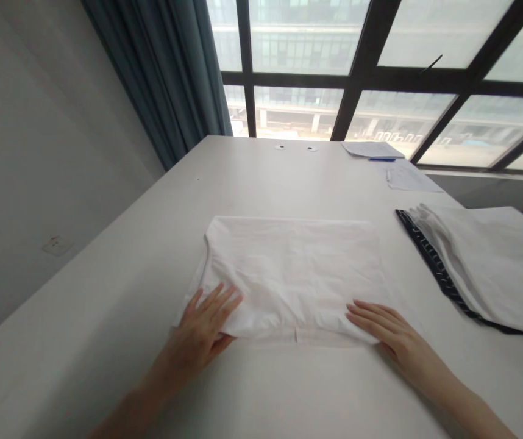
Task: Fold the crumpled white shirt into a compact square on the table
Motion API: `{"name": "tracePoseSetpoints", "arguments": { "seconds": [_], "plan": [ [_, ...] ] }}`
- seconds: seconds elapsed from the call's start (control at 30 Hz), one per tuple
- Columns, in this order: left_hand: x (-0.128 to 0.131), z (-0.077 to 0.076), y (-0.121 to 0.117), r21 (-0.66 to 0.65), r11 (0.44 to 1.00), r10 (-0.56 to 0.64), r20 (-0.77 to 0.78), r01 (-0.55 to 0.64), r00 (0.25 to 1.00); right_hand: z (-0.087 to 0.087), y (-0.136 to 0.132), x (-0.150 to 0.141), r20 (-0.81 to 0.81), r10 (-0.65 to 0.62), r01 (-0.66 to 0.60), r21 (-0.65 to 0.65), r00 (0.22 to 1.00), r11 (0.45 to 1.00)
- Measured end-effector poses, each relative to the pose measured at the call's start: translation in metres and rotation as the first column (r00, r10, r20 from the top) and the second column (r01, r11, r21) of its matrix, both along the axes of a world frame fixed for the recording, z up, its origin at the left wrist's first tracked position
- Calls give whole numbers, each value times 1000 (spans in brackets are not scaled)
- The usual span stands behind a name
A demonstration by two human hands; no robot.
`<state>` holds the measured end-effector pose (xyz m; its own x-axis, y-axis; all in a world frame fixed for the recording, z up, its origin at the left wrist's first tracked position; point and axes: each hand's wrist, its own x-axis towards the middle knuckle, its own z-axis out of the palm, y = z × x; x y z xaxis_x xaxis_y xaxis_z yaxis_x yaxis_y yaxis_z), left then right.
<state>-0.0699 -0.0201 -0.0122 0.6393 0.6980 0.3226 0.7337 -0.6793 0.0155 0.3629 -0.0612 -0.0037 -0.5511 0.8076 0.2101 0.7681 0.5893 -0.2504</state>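
A folded white cloth (289, 268) lies on the white table, with wrinkles across its middle and a short dark slit at its near edge. On its near left corner rests my left hand (206, 320), fingers spread over the fabric and the thumb at the near edge. My right hand (383, 326) lies flat on the near right corner, its fingers stretched inward and close together. Neither hand grasps the cloth. Whether the cloth is a garment I cannot tell.
To the right, a stack of white cloth (503, 256) lies on a black patterned piece (439, 274). Papers (371, 149) and a blue pen (381, 160) lie at the far right of the table (261, 183). A wall (60, 152) and dark curtain (170, 73) border the left.
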Motion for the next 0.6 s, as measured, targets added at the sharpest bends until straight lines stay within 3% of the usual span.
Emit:
{"name": "tracePoseSetpoints", "arguments": {
  "seconds": [0.1,0.23,0.4,0.6],
  "plan": [
    [-18,-13,2,4,987,160,95,-161,982,-12,-2,12,1,-65,65,66,998,996],
    [-27,-16,-1,-90,971,235,142,-224,962,-24,-6,30,20,-186,182,123,982,976],
    [-29,-14,-5,-48,985,166,43,-164,985,-25,-9,39,59,-239,236,53,969,970],
    [-32,-8,-4,-76,996,55,1,-55,998,-17,-6,38,-48,-271,274,46,961,961]
  ]
}}
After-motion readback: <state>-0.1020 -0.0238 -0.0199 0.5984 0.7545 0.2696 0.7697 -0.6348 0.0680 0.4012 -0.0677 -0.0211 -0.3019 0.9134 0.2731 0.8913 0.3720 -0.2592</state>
